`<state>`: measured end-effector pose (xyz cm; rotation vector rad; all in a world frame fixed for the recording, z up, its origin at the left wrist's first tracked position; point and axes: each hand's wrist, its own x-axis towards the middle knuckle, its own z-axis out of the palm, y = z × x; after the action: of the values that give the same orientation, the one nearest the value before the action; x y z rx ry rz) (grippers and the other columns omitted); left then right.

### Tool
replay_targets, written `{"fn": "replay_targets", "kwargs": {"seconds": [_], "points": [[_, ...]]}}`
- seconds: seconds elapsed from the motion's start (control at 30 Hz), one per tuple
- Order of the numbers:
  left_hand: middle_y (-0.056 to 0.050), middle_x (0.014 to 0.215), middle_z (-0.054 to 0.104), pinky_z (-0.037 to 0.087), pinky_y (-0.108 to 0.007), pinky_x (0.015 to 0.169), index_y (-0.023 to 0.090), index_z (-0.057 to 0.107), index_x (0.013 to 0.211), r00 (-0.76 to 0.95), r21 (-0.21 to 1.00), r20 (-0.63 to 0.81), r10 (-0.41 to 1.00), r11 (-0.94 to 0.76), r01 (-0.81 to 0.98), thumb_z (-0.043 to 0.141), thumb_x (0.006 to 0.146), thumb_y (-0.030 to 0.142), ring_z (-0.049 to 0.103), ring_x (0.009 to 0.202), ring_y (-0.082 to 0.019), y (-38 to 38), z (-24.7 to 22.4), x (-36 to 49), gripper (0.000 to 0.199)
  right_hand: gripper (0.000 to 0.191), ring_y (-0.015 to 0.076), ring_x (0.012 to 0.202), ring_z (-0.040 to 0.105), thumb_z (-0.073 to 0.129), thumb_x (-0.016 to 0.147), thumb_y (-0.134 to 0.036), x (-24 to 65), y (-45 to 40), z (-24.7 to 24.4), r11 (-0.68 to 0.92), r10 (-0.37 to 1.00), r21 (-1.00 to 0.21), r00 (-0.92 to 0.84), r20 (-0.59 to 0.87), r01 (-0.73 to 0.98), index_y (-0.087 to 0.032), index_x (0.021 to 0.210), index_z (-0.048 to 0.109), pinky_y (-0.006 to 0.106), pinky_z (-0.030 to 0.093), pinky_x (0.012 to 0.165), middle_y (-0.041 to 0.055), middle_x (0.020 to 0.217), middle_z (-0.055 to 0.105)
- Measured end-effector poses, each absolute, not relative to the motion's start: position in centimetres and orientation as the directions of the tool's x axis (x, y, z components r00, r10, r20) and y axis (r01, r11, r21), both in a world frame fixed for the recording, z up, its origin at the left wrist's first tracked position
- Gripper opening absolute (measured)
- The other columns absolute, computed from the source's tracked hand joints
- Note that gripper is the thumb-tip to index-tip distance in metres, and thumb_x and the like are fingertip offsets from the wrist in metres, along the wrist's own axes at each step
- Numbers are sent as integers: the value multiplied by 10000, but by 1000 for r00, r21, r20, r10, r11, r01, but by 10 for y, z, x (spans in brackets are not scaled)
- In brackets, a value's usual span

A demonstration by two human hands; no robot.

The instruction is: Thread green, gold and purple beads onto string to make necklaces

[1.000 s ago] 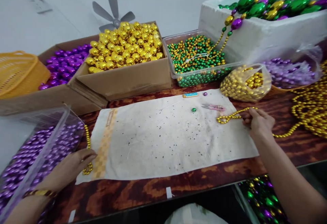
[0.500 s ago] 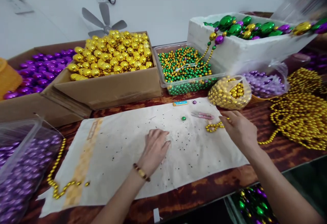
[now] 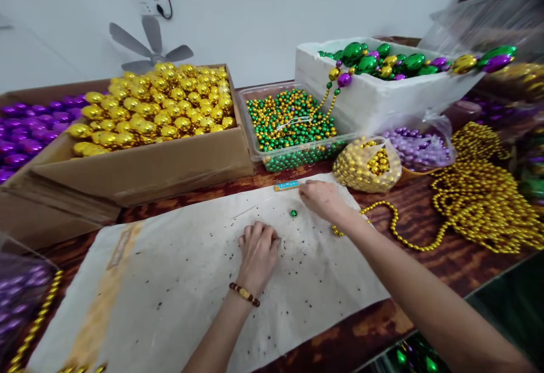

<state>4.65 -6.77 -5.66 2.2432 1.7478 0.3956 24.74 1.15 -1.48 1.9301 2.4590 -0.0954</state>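
Curling my left hand (image 3: 258, 248) on the black-speckled white cloth (image 3: 204, 282), I cannot tell whether it grips anything. My right hand (image 3: 323, 198) bunches its fingers just beside the small flat blue-and-orange packet (image 3: 287, 185); its grip is hidden too. The shiny round green bead (image 3: 293, 213) lies near both, and the gold bead strand (image 3: 396, 220) passes behind my right forearm.

Dark red-brown wood-grained table (image 3: 457, 275) supports a speckled off-white rectangular cloth (image 3: 204, 265) (yellow checked band at one end). Also directly on it: brown cardboard box of shiny gold beads (image 3: 148, 166), clear plastic tub of small green-and-gold beads (image 3: 297, 155), loose pile of gold bead strands (image 3: 484, 203).
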Motion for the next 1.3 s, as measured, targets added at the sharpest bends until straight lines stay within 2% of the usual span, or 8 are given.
{"fn": "replay_targets", "kwargs": {"seconds": [0.3,0.47,0.57,0.67,0.87,0.97,1.17,1.3], "points": [[-21,868,609,354,-400,869,217,518,846,190,616,39,981,-173,768,398,903,287,544,895,-213,-73,-35,30,151,154,206,928,609,519,861,-239,304,0,-25,316,937,-28,-316,-151,948,-195,970,618,263,410,733,76,1016,658],[-28,911,658,323,-433,942,243,577,1020,227,559,54,972,-218,800,422,891,300,588,950,-220,-84,-21,6,210,171,263,938,606,494,866,-209,301,-1,-36,321,942,-100,-329,-71,942,-149,985,601,347,397,799,138,1014,652],[-17,889,671,365,-396,893,235,613,888,279,535,16,960,-244,809,423,887,296,608,907,-209,-93,-14,-1,200,123,275,924,608,532,830,-193,302,-2,-42,310,950,-193,-313,13,931,-137,921,594,383,382,836,141,965,662],[-12,845,668,418,-328,767,226,600,861,257,608,-28,966,-187,772,415,897,337,613,823,-196,-101,-6,-1,218,94,221,834,618,539,831,-217,308,-3,-42,287,958,-330,-262,119,899,-162,904,557,332,409,783,86,876,668],[7,783,650,402,-288,708,231,592,877,147,728,-50,988,-65,683,449,891,425,609,785,-182,-107,-2,8,241,183,119,682,577,227,980,-258,332,-1,-4,299,927,-614,-70,368,730,-224,1089,370,234,440,584,28,883,610],[21,769,647,392,-286,712,240,597,882,125,748,-41,991,-52,661,463,886,424,606,778,-174,-105,-4,12,228,92,102,636,542,381,941,-260,349,-6,28,366,882,-774,74,466,517,-244,1026,410,214,421,539,-7,815,547],[34,753,642,388,-276,710,238,605,873,132,778,-18,991,-69,625,486,879,404,602,754,-153,-103,-5,17,204,75,94,546,486,514,863,-254,368,-30,47,348,904,-898,159,397,269,-237,917,465,200,354,472,-37,692,509],[35,749,639,392,-273,717,233,599,865,140,792,-7,990,-80,605,483,884,394,602,748,-144,-105,-2,18,199,122,103,528,464,469,895,-332,356,-51,20,178,981,-837,-22,194,517,-221,927,508,212,353,486,-42,646,494]]}}
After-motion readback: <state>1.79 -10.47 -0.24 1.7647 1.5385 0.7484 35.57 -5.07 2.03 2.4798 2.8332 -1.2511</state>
